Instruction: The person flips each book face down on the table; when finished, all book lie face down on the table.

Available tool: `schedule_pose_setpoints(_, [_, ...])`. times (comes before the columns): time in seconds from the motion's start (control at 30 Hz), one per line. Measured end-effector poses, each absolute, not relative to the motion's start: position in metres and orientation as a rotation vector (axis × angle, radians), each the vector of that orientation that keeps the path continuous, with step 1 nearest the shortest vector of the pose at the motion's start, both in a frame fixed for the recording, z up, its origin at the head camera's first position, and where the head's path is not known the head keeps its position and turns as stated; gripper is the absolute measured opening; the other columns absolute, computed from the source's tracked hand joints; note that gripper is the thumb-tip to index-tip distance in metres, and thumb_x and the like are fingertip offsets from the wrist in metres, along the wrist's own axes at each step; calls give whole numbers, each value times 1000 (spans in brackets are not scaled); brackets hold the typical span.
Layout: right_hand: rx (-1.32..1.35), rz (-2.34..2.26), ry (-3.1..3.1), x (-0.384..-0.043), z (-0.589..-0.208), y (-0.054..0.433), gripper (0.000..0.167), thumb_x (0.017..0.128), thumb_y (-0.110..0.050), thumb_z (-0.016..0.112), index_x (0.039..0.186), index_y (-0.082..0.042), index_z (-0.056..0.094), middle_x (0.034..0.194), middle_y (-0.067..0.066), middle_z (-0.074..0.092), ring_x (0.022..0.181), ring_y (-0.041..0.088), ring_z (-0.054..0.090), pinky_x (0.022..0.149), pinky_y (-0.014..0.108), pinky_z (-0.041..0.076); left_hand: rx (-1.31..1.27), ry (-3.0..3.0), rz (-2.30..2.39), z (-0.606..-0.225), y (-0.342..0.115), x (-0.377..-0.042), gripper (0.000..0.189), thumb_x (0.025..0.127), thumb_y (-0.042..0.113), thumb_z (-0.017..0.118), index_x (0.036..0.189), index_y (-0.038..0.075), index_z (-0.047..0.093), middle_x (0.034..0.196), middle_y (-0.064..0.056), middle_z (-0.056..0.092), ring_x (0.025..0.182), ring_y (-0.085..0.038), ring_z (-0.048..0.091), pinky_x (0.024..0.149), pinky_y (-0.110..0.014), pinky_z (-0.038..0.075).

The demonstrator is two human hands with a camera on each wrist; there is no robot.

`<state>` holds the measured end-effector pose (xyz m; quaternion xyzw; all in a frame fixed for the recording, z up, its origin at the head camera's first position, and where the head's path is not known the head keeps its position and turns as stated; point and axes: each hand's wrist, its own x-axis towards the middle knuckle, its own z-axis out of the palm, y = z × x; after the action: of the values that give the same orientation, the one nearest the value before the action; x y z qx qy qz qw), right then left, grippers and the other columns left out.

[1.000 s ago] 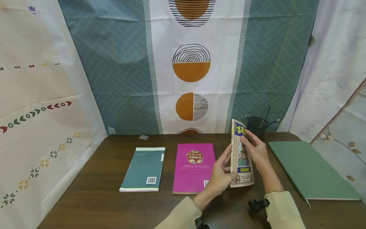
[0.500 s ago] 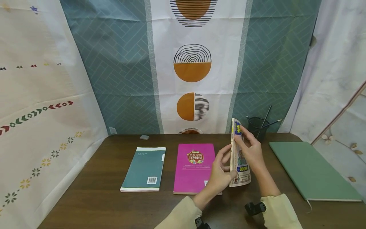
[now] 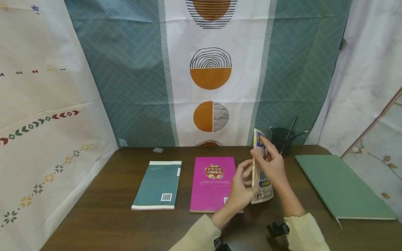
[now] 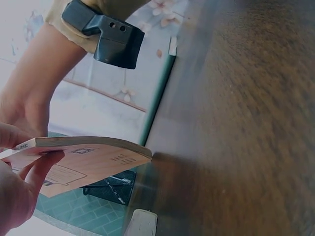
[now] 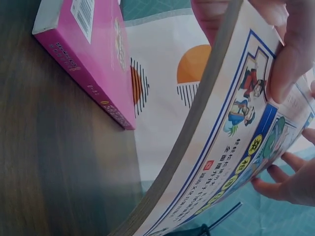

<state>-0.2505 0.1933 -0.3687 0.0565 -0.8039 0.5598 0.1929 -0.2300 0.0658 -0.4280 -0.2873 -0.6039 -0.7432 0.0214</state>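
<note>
A thin paperback book (image 3: 262, 195) with a blue-and-yellow title and cartoon figures stands upright above the right-centre of the desk, its lower cover bowed. My left hand (image 3: 241, 190) grips it low at the spine, thumb on the front cover; in the left wrist view the left fingers (image 4: 43, 169) lie against the pale back cover. My right hand (image 3: 272, 165) holds the upper part, thumb at the spine side and fingers across the front. Cartoon art and the curved page edge of the book (image 5: 221, 142) show in the right wrist view.
A magenta book (image 3: 215, 191) lies left of the hands, and a teal book (image 3: 158, 188) farther left. At right is a large green notebook (image 3: 342, 188). A black pen holder (image 3: 278, 141) with pencils stands behind the right hand; a small grey eraser-like block (image 3: 158, 150) sits at the back.
My right hand has slid left across the cover toward the spine. The book has turned so its front shows narrower, and its cover bows more. The left hand keeps its grip.
</note>
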Motion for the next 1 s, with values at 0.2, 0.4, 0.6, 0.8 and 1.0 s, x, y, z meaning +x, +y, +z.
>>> schedule_pose_setpoints(0.2, [123, 1523, -2263, -249, -371, 189, 65, 94, -26, 63, 152, -20, 34, 162, 9, 25, 148, 35, 25, 114, 60, 31, -903, -1880, -2282, -429, 65, -229, 72, 78, -19, 53, 142, 10, 37, 151, -18, 42, 105, -46, 65, 81, -28, 59])
schedule_pose_setpoints(0.4, [66, 1442, -2195, -247, -373, 184, 62, 93, -26, 65, 149, -21, 40, 157, 5, 37, 143, 26, 38, 112, 43, 42, -902, -1901, -2275, -429, 66, -228, 70, 79, -17, 53, 142, 8, 38, 151, -18, 42, 104, -42, 66, 83, -27, 58])
schedule_pose_setpoints(0.6, [80, 1399, -1996, -247, -373, 180, 53, 89, -11, 69, 139, -13, 54, 132, 18, 61, 98, -10, 63, 80, 1, 47, -918, -1940, -2254, -427, 64, -228, 70, 79, -17, 53, 142, 12, 41, 151, -11, 44, 109, -41, 65, 86, -26, 56])
schedule_pose_setpoints(0.8, [122, 1421, -1823, -250, -373, 178, 46, 87, 0, 67, 132, -4, 60, 123, 23, 64, 98, -19, 59, 80, 4, 49, -947, -1958, -2236, -424, 64, -229, 70, 81, -15, 57, 143, 16, 45, 149, -8, 48, 112, -41, 64, 87, -22, 55])
schedule_pose_setpoints(1.0, [102, 1389, -1770, -249, -372, 177, 43, 87, 3, 65, 130, -1, 61, 115, 27, 66, 91, -20, 60, 72, 2, 49, -952, -1986, -2231, -421, 63, -228, 71, 80, -14, 58, 143, 17, 47, 149, -4, 49, 119, -37, 61, 90, -22, 54])
